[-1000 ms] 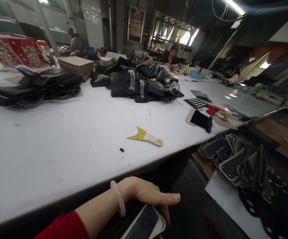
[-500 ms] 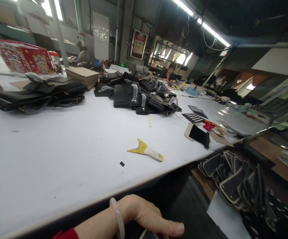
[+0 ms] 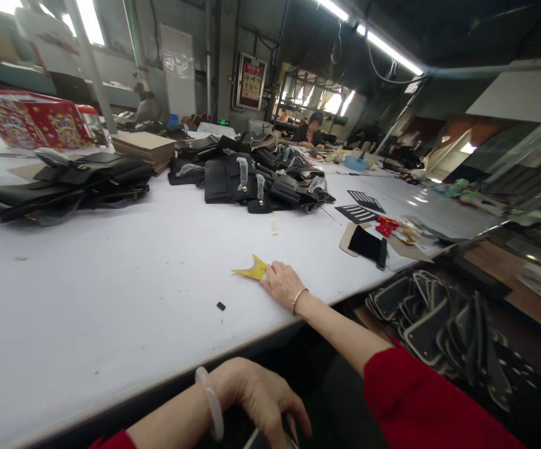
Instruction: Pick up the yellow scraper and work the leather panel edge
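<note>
Right hand (image 3: pixel 283 284) grasps the yellow scraper (image 3: pixel 250 271), whose blade juts out leftward on the table (image 3: pixel 111 280).

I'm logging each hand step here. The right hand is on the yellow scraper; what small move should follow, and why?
Probably close the right hand on the scraper and lift it: the hand covers the handle, only the yellow blade shows, and it lies flat on the white table.

Dim hall, bright ceiling tubes, glare on the table; edges warped, perhaps blurred.
</note>
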`<act>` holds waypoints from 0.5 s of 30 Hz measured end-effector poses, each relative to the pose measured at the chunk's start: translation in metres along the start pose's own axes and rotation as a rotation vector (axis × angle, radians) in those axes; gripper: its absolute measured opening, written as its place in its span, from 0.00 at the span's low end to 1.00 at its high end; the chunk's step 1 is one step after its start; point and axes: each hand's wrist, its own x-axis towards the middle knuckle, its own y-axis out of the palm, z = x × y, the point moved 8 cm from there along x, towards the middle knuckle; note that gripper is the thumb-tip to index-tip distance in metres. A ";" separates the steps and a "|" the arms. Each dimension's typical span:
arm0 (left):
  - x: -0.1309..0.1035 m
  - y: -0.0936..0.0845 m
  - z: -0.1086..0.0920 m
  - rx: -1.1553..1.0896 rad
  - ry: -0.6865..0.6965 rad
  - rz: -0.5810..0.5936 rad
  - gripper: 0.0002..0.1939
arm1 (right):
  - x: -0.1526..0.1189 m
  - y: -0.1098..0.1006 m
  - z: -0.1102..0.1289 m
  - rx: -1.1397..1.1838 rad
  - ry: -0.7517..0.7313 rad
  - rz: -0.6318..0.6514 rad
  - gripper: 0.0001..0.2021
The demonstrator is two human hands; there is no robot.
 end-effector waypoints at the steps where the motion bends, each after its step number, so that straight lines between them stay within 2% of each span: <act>1: -0.003 0.000 -0.002 -0.007 -0.010 -0.010 0.66 | -0.005 0.002 -0.002 0.009 0.001 0.042 0.09; 4: -0.008 -0.001 -0.008 -0.051 -0.015 -0.029 0.66 | -0.047 -0.012 -0.017 0.116 0.015 0.169 0.08; 6: -0.008 0.000 -0.009 -0.079 0.002 -0.023 0.67 | -0.092 -0.032 -0.032 0.251 0.046 0.243 0.08; 8: -0.007 0.001 -0.008 -0.103 0.012 -0.016 0.68 | -0.146 -0.044 -0.042 0.418 0.092 0.375 0.11; 9: -0.006 0.001 -0.006 -0.108 0.014 -0.020 0.68 | -0.174 -0.043 -0.044 0.528 0.133 0.464 0.13; 10: -0.005 0.001 -0.005 -0.109 0.014 -0.026 0.67 | -0.203 -0.037 -0.046 0.703 0.252 0.552 0.16; 11: -0.004 0.002 -0.004 -0.107 0.014 -0.034 0.66 | -0.228 -0.032 -0.045 0.769 0.345 0.594 0.20; 13: -0.005 0.001 -0.004 -0.111 0.022 -0.058 0.62 | -0.264 -0.015 -0.034 0.755 0.411 0.676 0.22; 15: -0.007 0.001 -0.005 -0.126 0.018 -0.071 0.61 | -0.278 -0.001 -0.016 0.665 0.376 0.684 0.21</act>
